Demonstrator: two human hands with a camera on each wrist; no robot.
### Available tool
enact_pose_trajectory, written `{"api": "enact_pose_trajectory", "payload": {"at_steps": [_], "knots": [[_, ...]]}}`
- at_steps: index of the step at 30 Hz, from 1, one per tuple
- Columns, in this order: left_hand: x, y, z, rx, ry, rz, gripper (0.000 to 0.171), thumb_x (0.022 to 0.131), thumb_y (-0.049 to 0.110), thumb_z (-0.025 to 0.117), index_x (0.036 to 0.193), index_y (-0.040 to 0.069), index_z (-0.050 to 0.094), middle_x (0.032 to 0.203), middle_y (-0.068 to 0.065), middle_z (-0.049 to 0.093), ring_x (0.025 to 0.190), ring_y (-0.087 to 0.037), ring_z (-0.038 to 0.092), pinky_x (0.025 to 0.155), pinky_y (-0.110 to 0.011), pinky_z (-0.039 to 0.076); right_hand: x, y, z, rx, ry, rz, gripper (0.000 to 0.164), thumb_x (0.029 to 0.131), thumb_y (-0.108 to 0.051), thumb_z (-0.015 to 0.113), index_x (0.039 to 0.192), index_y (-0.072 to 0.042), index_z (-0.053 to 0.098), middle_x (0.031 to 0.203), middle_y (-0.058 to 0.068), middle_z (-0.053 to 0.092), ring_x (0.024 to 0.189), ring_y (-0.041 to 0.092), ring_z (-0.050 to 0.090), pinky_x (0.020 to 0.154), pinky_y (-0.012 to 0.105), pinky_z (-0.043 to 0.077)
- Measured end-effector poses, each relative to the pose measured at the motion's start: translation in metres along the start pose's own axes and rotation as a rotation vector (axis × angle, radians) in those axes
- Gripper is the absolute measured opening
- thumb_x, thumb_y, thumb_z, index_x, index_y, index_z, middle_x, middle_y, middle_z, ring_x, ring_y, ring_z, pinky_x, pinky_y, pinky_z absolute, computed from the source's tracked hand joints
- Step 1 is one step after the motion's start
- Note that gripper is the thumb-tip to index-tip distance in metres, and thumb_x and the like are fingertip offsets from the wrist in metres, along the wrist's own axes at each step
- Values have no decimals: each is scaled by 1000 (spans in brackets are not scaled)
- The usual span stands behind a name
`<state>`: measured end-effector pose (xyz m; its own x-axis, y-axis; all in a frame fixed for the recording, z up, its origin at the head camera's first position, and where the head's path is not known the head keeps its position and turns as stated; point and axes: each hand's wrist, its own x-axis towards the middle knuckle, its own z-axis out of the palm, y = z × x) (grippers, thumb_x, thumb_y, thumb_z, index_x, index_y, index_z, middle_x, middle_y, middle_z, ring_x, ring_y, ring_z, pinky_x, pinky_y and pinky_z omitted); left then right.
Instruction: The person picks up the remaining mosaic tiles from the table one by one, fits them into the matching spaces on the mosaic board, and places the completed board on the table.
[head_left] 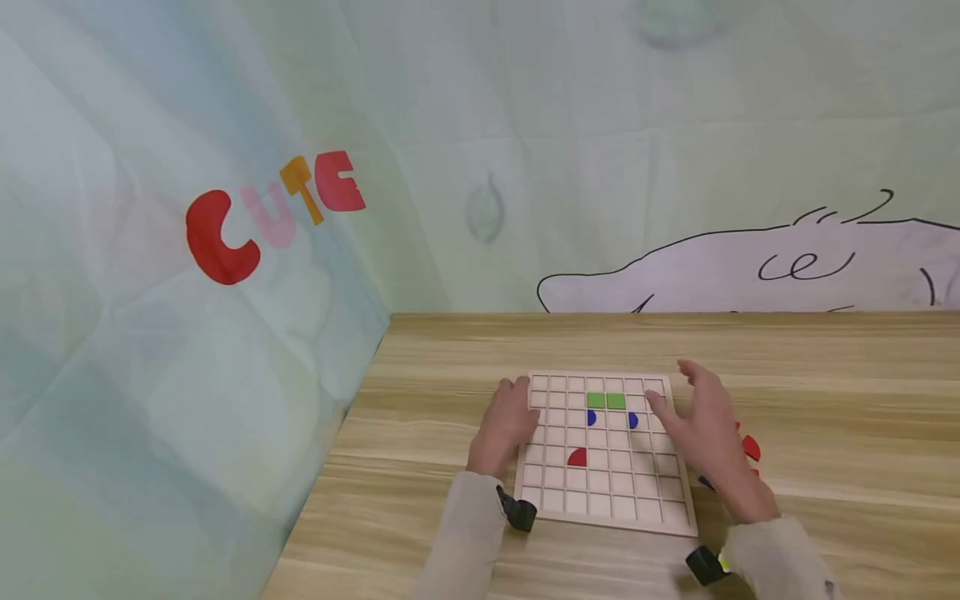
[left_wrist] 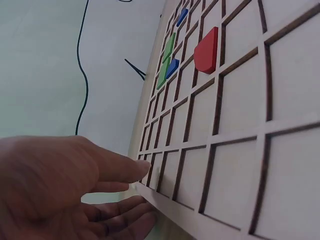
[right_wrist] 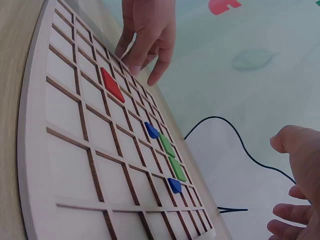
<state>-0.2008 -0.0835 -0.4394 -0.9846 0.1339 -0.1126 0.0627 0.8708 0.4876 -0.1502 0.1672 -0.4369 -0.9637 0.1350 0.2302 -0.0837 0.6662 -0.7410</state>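
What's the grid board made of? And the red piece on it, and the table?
Grid board: probably wood, pale and matte; its brown inner edges look scorched, like cut wood. Red piece: smooth and evenly coloured, so painted wood or plastic; I can't tell which. Table: wood or wood-look surface, with streaky grain.

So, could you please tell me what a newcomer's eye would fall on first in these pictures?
Probably the big red letter C starting the word CUTE on the backdrop at left. Next comes the pale grid board on the wooden table, its two green pieces side by side near the far edge. The left hand is at the board's left edge, the right hand by its right.
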Motion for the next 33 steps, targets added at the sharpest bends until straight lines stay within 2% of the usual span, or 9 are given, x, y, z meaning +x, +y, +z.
{"api": "enact_pose_trajectory", "payload": {"at_steps": [5,10,17,27,33], "knots": [[2,-3,-2,-20,-39,5,56,86,0,54,140,2,42,129,-23,46,104,-28,52,94,-42,44,0,5,-8,80,-9,-6,67,94,-29,59,142,7,31,138,30,38,124,45,36,97,60,33],[3,-4,-2,-39,-74,-33,58,85,-2,53,142,2,40,132,-23,45,100,-27,50,91,-41,44,0,12,-15,96,-32,-4,66,95,-31,56,142,7,30,138,31,38,123,47,37,95,62,34],[4,-7,-2,-54,-88,-31,55,86,-2,49,140,1,41,133,-24,44,112,-31,50,98,-43,41,-3,23,-31,90,-39,19,65,96,-34,54,142,6,31,138,30,39,123,46,38,96,63,34],[5,-8,-2,-74,-96,-50,56,85,-2,51,140,1,41,132,-24,44,104,-30,50,95,-44,42,-7,44,-45,47,-32,55,64,95,-33,55,141,7,33,136,31,41,119,48,39,93,64,35],[4,-6,-3,-75,-99,-60,56,86,-1,50,141,2,40,134,-24,43,108,-30,50,98,-44,41,-7,55,-50,8,-65,76,67,95,-38,55,140,8,35,136,32,40,119,49,38,92,65,36]]}}
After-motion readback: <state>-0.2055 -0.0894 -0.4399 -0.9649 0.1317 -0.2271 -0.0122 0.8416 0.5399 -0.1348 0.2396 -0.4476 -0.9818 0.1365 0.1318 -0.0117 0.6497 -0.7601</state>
